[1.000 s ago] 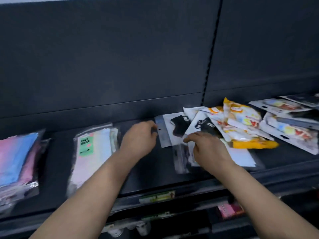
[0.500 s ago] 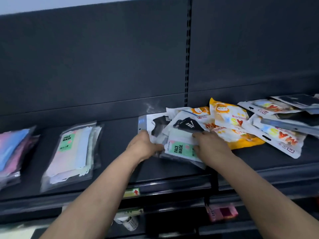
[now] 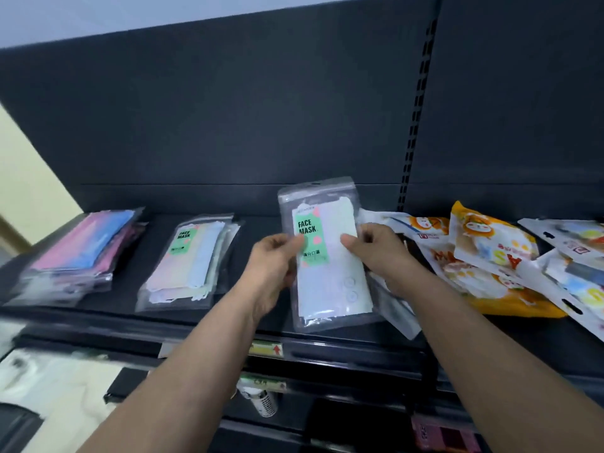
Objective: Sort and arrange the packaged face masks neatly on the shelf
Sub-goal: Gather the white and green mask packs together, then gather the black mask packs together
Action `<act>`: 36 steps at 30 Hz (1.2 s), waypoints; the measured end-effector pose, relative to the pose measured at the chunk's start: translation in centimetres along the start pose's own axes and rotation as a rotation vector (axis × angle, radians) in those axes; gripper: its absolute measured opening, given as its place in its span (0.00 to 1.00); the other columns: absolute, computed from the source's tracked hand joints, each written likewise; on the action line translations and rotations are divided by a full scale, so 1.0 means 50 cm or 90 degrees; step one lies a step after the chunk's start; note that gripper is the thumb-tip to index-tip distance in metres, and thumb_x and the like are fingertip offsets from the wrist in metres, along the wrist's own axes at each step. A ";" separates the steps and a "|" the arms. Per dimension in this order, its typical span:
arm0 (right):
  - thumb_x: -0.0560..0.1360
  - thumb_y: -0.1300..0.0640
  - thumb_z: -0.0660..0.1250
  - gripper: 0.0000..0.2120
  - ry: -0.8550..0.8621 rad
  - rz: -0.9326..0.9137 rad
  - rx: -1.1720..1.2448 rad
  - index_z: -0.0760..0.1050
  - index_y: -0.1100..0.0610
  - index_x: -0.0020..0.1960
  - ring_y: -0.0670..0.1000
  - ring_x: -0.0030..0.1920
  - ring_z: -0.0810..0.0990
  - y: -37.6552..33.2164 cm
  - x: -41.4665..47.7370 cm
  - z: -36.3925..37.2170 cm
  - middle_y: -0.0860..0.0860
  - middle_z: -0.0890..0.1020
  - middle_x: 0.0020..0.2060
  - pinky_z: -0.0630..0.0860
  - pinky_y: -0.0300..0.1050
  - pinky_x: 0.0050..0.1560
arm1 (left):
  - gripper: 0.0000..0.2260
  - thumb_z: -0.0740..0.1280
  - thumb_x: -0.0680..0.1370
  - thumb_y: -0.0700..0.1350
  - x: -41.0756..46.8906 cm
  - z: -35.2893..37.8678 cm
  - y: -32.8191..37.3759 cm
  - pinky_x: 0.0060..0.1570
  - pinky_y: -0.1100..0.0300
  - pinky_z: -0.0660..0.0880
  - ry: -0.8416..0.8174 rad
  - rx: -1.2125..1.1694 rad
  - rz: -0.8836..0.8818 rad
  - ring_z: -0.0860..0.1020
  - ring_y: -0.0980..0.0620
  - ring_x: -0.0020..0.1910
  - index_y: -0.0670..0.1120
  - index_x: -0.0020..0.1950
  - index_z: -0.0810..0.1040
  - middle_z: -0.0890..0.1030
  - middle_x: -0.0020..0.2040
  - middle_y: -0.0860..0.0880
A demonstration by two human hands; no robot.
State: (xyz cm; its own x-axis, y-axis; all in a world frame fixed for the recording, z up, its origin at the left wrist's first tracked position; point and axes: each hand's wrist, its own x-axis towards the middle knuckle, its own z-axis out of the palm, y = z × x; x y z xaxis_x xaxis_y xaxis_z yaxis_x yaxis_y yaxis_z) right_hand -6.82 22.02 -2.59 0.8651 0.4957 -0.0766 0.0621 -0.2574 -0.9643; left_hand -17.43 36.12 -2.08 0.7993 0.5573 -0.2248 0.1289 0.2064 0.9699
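Sorting partway: you hold one pack [image 3: 327, 266] above the shelf [image 3: 251, 233] front.
Your left hand [image 3: 271, 256] and right hand [image 3: 376, 253] pinch its sides, thumbs in front, fingers curled behind; pink stack [image 3: 85, 246] and green stack [image 3: 192, 259] lie sorted at left; the heap [image 3: 490, 256] at right is unsorted; its far end is cut off, packs under your right hand hidden.

Both bare forearms reach forward and converge. The left hand [image 3: 273, 266] pinches the left edge of a mask packet [image 3: 330, 286], thumb on its front. The right hand [image 3: 380, 253] pinches the right edge in the same way.
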 end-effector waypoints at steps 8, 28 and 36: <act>0.79 0.53 0.57 0.15 0.034 -0.190 -0.626 0.71 0.52 0.63 0.56 0.61 0.73 0.007 0.012 0.118 0.52 0.77 0.60 0.74 0.50 0.53 | 0.23 0.65 0.76 0.38 0.046 -0.217 0.044 0.54 0.53 0.77 0.284 0.366 0.089 0.80 0.41 0.55 0.43 0.71 0.68 0.81 0.55 0.43; 0.74 0.61 0.59 0.24 0.200 0.060 -0.731 0.63 0.52 0.70 0.56 0.71 0.63 0.069 -0.062 0.043 0.53 0.68 0.68 0.64 0.51 0.66 | 0.16 0.63 0.76 0.44 0.120 -0.067 0.026 0.57 0.53 0.72 -0.125 0.813 0.300 0.73 0.45 0.63 0.50 0.63 0.76 0.79 0.62 0.47; 0.79 0.56 0.53 0.26 0.163 0.019 -0.803 0.52 0.51 0.76 0.52 0.77 0.40 0.094 -0.075 -0.082 0.49 0.49 0.78 0.42 0.56 0.75 | 0.30 0.59 0.78 0.61 0.153 0.116 -0.043 0.70 0.48 0.62 -0.166 0.825 0.224 0.61 0.40 0.73 0.46 0.75 0.60 0.66 0.74 0.44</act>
State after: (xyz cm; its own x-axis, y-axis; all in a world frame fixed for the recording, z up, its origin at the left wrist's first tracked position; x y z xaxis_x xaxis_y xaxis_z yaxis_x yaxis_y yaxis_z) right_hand -7.72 15.55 -5.80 0.9359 0.3401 0.0922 0.3452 -0.9374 -0.0464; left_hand -8.17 35.29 -5.34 0.9716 0.2274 -0.0656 0.2345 -0.8881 0.3953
